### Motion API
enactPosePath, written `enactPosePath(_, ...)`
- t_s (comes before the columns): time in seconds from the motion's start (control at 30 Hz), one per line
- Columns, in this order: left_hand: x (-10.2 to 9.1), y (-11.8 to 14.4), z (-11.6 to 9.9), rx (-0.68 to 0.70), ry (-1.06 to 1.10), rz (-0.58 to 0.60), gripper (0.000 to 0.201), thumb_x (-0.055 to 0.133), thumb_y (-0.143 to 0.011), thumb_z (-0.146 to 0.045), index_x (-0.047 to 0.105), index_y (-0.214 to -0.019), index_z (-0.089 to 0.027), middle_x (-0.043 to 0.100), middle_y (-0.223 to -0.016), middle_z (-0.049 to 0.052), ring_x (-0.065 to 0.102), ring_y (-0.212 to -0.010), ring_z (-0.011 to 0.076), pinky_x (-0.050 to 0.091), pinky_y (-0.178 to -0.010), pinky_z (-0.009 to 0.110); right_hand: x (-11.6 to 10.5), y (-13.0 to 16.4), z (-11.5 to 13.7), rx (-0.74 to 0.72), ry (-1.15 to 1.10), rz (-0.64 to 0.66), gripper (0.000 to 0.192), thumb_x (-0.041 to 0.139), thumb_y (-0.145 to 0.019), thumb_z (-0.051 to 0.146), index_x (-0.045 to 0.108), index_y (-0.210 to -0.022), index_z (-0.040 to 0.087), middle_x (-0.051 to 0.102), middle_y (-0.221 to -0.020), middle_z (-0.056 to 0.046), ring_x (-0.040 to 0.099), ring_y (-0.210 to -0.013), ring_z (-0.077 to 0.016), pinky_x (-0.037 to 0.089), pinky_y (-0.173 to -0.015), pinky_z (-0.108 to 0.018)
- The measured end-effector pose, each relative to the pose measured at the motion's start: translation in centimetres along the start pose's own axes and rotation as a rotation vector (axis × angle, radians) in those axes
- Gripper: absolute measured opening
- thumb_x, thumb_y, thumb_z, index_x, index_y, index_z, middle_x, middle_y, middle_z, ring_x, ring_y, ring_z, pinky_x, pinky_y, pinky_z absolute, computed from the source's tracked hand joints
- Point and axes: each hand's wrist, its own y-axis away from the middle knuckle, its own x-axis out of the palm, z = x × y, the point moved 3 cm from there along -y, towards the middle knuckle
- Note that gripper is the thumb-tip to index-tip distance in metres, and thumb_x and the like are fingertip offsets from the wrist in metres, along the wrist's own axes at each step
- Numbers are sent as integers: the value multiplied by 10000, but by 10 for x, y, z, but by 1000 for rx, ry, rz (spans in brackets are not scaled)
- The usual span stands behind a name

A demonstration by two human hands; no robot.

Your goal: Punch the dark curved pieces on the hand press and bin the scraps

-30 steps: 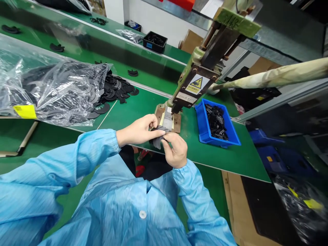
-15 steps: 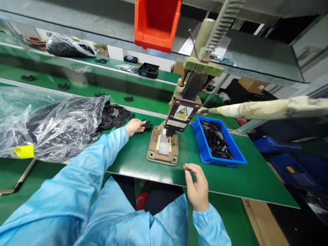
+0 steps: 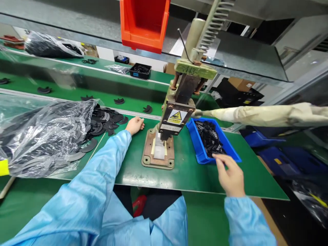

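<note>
Reaching toward the lower right of the frame, the right hand [image 3: 232, 174] hovers with its fingers loosely spread and holding nothing, its fingertips just at the near rim of the blue bin [image 3: 202, 155], which is filled with small black parts [image 3: 210, 138]. Left of centre, the left hand [image 3: 135, 125] lies flat and empty on the green table [image 3: 194, 177], fingers slack, just beside the scattered black crescent pieces [image 3: 107, 119] that spill from a clear plastic bag [image 3: 43, 133] at the left edge. Between the two hands stands the hand press [image 3: 176, 112], its brown base plate [image 3: 157, 155] bolted to the table and a yellow warning label on its head; its long padded lever [image 3: 269, 114] runs out to the right edge. One black crescent [image 3: 148, 109] lies alone on the belt behind the press. At the top centre hangs an orange bin [image 3: 143, 22], and a small black tray [image 3: 140, 70] sits farther back.
</note>
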Motion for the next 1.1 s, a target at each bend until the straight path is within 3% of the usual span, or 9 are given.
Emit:
enactPosePath(0.1, -10, 23, 8, 78, -70, 61, 429, 654, -1032, -505, 657, -779, -159, 690, -645, 44, 611, -501, 119, 504, -506, 228, 9, -52, -21, 76, 120, 125, 369, 474, -1049, 438, 763, -1140, 227, 774, -1223, -120, 696, -1212, -253, 522, -1176, -517)
enactPosePath(0.17, -17, 35, 15, 136, -120, 88, 501, 623, -1016, -615, 673, -812, -159, 696, -654, 49, 622, -510, 131, 512, -504, 238, 20, -76, -38, 142, 200, 255, 343, 612, -998, 440, 737, -1205, 196, 750, -1264, -134, 688, -1216, -255, 528, -1176, -525)
enactPosePath(0.3, -25, 55, 29, 179, -133, 166, 509, 695, -939, -670, 672, -857, -168, 730, -723, 53, 653, -573, 140, 546, -556, 248, 47, -96, -63, 248, 289, 506, 442, 671, -981, 494, 653, -1309, 198, 692, -1333, -93, 683, -1194, -208, 609, -1064, -471)
enactPosePath(0.43, -26, 70, 28, 185, -147, 139, 510, 750, -881, -683, 656, -833, -184, 728, -731, 40, 641, -587, 137, 547, -576, 247, 67, -104, -64, 283, 325, 627, 460, 658, -990, 493, 630, -1343, 200, 665, -1377, -100, 674, -1216, -216, 617, -1051, -467)
enactPosePath(0.7, -24, 71, 26, 193, -169, 119, 492, 753, -872, -674, 651, -837, -195, 721, -727, 35, 641, -596, 141, 547, -583, 251, 77, -111, -57, 332, 419, 675, 451, 655, -991, 493, 633, -1336, 203, 664, -1379, -99, 672, -1219, -215, 616, -1052, -464)
enactPosePath(0.87, -26, 68, 32, 214, -185, 120, 471, 738, -889, -658, 650, -860, -196, 731, -756, 40, 652, -610, 146, 555, -593, 259, 63, -107, -58, 327, 457, 683, 440, 654, -993, 491, 640, -1325, 203, 669, -1371, -98, 673, -1212, -211, 617, -1050, -460)
enactPosePath(1.1, -26, 67, 34, 211, -186, 108, 435, 729, -901, -621, 643, -859, -196, 732, -754, 39, 653, -618, 148, 561, -594, 257, 41, -95, -53, 346, 466, 590, 446, 654, -992, 493, 637, -1327, 199, 670, -1367, -98, 674, -1210, -212, 617, -1049, -463)
